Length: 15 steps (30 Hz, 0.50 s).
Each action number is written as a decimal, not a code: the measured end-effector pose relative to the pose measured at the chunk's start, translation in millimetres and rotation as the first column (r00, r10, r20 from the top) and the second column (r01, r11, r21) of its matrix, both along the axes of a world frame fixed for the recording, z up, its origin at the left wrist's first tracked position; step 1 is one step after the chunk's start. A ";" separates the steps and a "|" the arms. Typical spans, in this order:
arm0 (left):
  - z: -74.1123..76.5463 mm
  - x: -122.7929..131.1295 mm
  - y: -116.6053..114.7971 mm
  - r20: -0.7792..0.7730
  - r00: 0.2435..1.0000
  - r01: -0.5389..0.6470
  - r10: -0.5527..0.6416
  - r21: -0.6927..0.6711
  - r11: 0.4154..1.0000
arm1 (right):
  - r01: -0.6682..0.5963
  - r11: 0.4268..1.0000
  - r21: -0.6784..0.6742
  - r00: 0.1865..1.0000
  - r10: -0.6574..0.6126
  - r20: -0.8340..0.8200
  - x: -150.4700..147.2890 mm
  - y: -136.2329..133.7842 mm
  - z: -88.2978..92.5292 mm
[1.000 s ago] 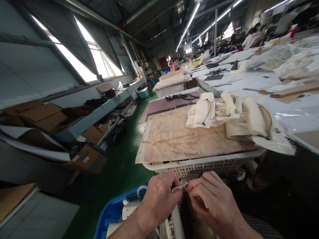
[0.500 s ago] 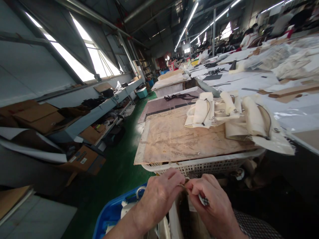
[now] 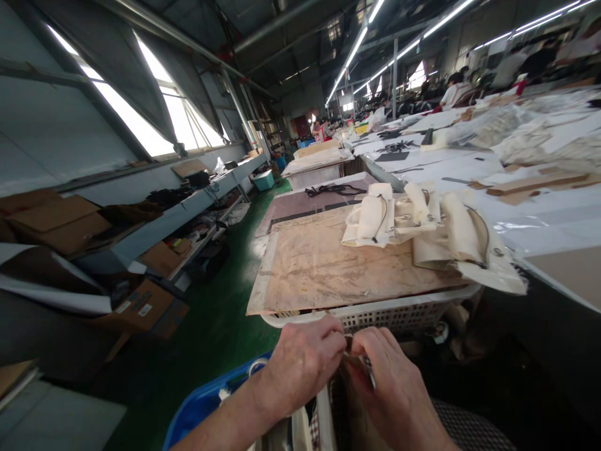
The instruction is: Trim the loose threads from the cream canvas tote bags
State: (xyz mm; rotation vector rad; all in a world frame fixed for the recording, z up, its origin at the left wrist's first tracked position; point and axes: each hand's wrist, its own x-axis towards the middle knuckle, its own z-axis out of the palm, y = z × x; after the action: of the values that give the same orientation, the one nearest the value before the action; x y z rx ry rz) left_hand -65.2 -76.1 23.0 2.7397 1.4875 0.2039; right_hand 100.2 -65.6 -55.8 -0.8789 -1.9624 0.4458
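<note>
My left hand [image 3: 307, 362] is closed, its thumb and fingers pinching the edge of a cream fabric piece [image 3: 323, 416] over my lap. Opposite it, close by, my right hand [image 3: 392, 382] pinches the same piece. A small shiny bit shows under the right fingers; I cannot make out what it is. Most of the piece hangs below my hands, partly hidden by them. Beside my left forearm stands a blue bin [image 3: 190, 410] with white items in it.
Ahead, a worn board [image 3: 305, 263] lies on a white plastic basket [image 3: 404, 318]. Cream sewn pieces [image 3: 375, 219] with dark cords rest on it. A long table [image 3: 493, 200] with sheets and plastic runs along the right. Cardboard boxes [image 3: 145, 307] are at left. Other people sit far back.
The view has shifted slightly, so the board and cream pieces sit a little further left. Both hands keep their pinch on the fabric, with the right fingers turned slightly.
</note>
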 end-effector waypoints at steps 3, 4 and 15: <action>1.2 -0.6 -4.1 0.136 0.990 0.028 -0.028 -0.005 1.000 | 0.032 0.999 -0.016 0.999 -0.032 0.017 3.0 -4.4 1.2; 1.8 -1.1 -5.9 0.174 0.984 0.037 -0.034 -0.013 0.999 | 0.033 0.999 -0.023 0.999 -0.032 0.024 4.4 -5.7 1.6; -1.3 -2.7 -8.3 0.374 0.927 0.050 -0.042 -0.012 0.999 | -0.038 0.999 0.025 0.998 0.036 0.054 11.1 2.8 10.3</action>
State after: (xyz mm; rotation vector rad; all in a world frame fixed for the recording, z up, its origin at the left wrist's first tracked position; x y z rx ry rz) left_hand -67.9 -84.4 21.7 2.5255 1.3103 0.6630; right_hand 111.3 -62.8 -45.5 -0.8471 -2.0316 0.4213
